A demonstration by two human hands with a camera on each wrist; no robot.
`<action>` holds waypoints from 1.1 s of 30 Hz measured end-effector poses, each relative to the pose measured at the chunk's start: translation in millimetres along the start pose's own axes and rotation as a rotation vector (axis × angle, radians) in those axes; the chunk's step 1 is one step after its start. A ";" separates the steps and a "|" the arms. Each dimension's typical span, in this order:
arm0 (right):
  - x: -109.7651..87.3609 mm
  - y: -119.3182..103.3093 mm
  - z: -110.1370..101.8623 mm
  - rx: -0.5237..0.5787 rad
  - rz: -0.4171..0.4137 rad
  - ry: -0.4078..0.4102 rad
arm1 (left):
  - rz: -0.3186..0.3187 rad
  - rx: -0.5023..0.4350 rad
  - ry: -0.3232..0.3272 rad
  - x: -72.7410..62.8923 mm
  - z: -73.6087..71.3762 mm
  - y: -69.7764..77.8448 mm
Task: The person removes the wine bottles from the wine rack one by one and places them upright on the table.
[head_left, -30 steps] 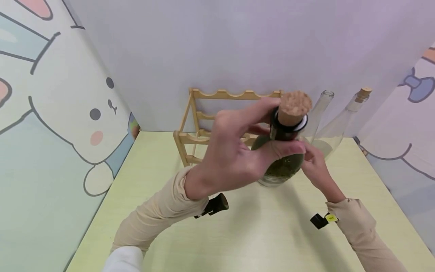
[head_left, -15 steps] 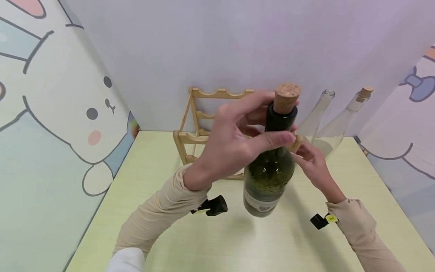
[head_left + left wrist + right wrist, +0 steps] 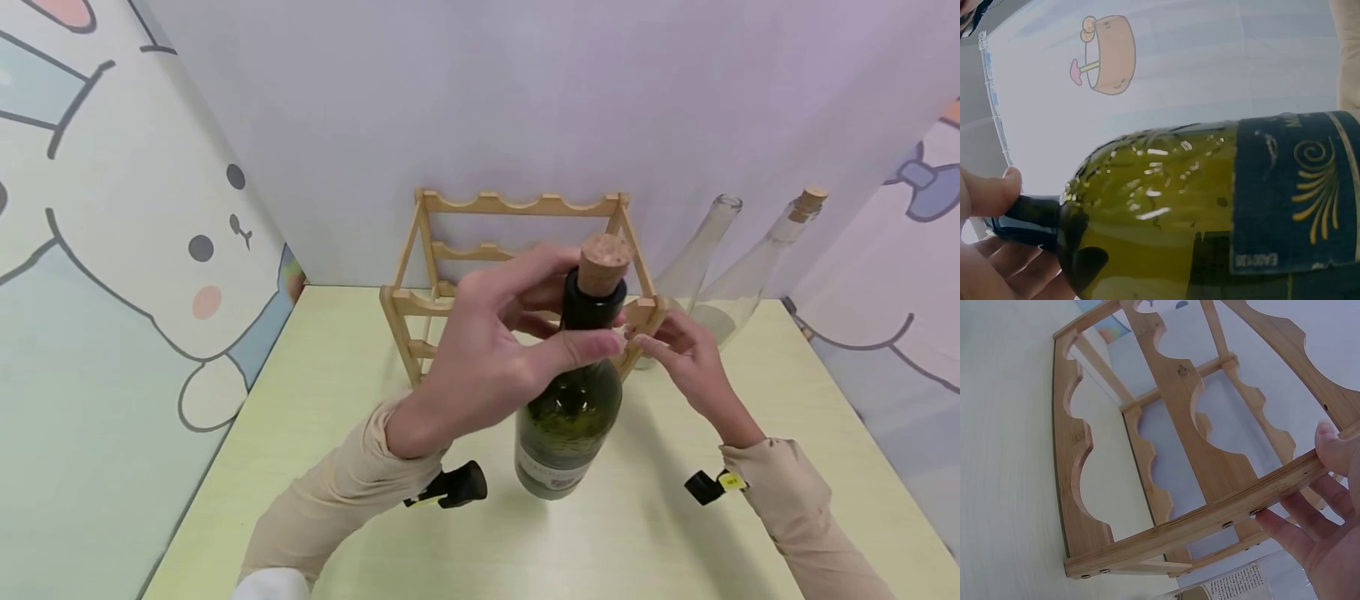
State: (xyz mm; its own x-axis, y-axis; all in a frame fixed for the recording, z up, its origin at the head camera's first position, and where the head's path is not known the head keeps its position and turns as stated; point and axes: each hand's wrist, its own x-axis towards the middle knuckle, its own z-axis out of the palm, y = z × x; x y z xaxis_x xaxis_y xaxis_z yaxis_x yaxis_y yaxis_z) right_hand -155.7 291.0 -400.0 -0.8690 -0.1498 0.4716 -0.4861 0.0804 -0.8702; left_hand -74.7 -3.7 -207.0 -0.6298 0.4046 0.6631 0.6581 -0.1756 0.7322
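A green glass wine bottle [image 3: 572, 417] with a cork [image 3: 603, 260] in its mouth stands out in front of the wooden wine rack [image 3: 517, 204]. My left hand [image 3: 487, 358] grips it by the dark neck, thumb on the near side. In the left wrist view the bottle [image 3: 1154, 212] shows its dark label with a gold motif. At the rack's front right post my right hand [image 3: 693, 367] pinches the wood. The right wrist view has the thumb and fingers of that hand [image 3: 1329, 531] on opposite sides of the post [image 3: 1210, 519].
Two clear glass bottles stand right of the rack, one uncorked [image 3: 701, 242] and one with a cork [image 3: 757, 267]. They are close behind my right hand. Rack and bottles stand on a pale table [image 3: 337, 333], with a wall [image 3: 525, 100] behind.
My left hand has brought the wine bottle leftward and lower, toward me, uncovering more of the rack. The bottle looks more upright. My right hand stays at the rack's post.
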 end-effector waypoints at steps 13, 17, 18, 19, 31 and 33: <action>0.2 -3.5 2.6 0.020 -0.008 0.000 | -0.075 -0.031 0.010 -24.8 -6.2 -14.9; -0.2 -3.4 3.4 0.040 -0.010 0.002 | -0.118 -0.052 0.002 -33.1 -8.1 -23.3; -0.3 -3.3 3.5 0.043 -0.012 0.002 | -0.127 -0.061 -0.002 -35.1 -8.5 -25.7; -0.4 -3.4 3.7 0.047 -0.013 0.003 | -0.138 -0.068 -0.002 -37.3 -8.9 -27.8; -0.2 -2.6 5.0 0.094 -0.010 0.003 | -0.164 -0.086 0.011 -56.5 -11.6 -46.4; 0.1 -2.4 5.5 0.095 -0.010 0.002 | -0.155 -0.068 0.016 -59.8 -11.7 -49.6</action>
State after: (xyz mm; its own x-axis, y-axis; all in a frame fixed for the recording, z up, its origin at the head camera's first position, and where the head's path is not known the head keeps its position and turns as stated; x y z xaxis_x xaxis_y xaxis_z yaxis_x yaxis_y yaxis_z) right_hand -154.1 285.4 -398.6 -0.8645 -0.1486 0.4801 -0.4835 -0.0153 -0.8752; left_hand -74.5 -29.6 -281.1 -0.7284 0.4177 0.5431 0.5231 -0.1729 0.8346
